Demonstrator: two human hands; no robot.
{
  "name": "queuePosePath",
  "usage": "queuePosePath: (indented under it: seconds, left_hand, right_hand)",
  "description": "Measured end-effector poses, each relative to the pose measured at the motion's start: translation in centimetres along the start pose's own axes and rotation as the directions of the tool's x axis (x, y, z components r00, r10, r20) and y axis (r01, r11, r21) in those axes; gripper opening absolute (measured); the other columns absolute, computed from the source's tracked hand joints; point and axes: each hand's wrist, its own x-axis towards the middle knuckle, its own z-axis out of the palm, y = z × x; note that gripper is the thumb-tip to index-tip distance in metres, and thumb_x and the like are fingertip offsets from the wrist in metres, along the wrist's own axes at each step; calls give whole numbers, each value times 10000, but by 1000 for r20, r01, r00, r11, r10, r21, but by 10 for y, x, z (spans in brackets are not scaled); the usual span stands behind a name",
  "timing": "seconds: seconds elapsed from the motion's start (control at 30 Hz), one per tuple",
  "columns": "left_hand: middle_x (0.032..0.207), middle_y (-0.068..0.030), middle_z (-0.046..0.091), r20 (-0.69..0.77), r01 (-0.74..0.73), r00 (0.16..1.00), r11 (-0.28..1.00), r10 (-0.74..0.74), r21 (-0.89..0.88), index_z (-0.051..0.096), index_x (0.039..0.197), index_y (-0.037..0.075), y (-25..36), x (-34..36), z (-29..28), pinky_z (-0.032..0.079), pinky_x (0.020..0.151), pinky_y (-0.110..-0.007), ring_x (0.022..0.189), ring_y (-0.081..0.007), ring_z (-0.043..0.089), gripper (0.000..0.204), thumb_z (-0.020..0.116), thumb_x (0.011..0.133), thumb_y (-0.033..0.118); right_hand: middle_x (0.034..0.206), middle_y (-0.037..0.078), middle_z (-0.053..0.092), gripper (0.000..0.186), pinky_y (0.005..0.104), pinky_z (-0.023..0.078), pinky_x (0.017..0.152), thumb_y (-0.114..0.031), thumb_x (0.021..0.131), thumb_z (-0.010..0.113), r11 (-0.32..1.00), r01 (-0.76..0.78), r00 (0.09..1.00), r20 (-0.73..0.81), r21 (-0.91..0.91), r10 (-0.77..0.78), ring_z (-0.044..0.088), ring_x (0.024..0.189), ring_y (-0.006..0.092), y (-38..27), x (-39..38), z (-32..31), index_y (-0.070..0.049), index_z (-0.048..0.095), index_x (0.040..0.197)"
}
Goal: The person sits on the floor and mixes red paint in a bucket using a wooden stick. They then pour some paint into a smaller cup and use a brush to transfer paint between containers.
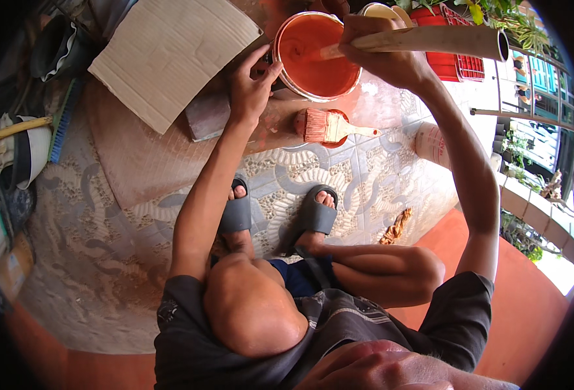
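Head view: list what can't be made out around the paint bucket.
All in the head view:
Lower end of the stick: sunk in the paint.
Bottom of the bucket: covered by the paint.
Part of the right hand: behind the stick.
Whatever lies beneath the cardboard: covered by it.

The bucket (pixel 323 99) has orange-red paint (pixel 313 73) in it. The left hand (pixel 251 91) touches the bucket's left side. The right hand (pixel 381 49), over the bucket's right edge, holds a long pale stick (pixel 443 40) that dips into the paint. On the person's side of the bucket lies a red brush (pixel 326 125). Left of the bucket is brown cardboard (pixel 176 55).
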Motion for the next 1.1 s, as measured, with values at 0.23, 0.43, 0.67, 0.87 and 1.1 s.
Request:
queuePosePath:
  seconds: [0.23,0.43,0.67,0.87,1.1]
  left_hand:
    - [905,-8,665,38,-7,999,1000,8,-26,621,1321,86,1,0,-1,478,524,-212,693,-53,579,488,764,893,270]
    - [897,-7,667,12,-7,1000,1000,7,-31,627,1317,93,-1,0,0,476,523,-216,683,-54,575,483,767,889,267]
    - [883,-6,668,41,-23,999,999,24,-28,633,1312,92,-2,1,-2,474,522,-221,661,-58,569,477,768,888,261]
    - [846,-8,669,28,-34,999,999,34,-13,647,1296,81,-3,2,-2,475,547,-226,694,-55,581,455,770,883,227]
    - [960,3,655,81,-69,994,998,68,13,583,1366,83,-6,3,-3,470,591,-216,801,-53,580,546,761,900,305]
  right_hand:
    - [669,23,645,139,321,498,559,-203,865,720,991,-128,991,-20,42,129,626,606,115,1,8,10,-83,662,825]
    - [682,41,619,141,342,481,563,-190,840,727,999,-34,999,15,32,34,596,607,129,-1,-5,12,-78,644,817]
    - [716,7,522,171,360,439,616,-116,907,674,988,40,999,28,-149,-36,518,663,155,14,5,2,-58,560,794]
    - [783,46,676,163,290,539,671,-207,922,599,922,-326,932,237,208,276,670,735,144,23,-29,-3,-59,663,898]
    - [852,84,670,278,296,598,737,-278,979,613,866,-466,842,391,179,372,698,832,152,12,-30,15,-5,642,931]
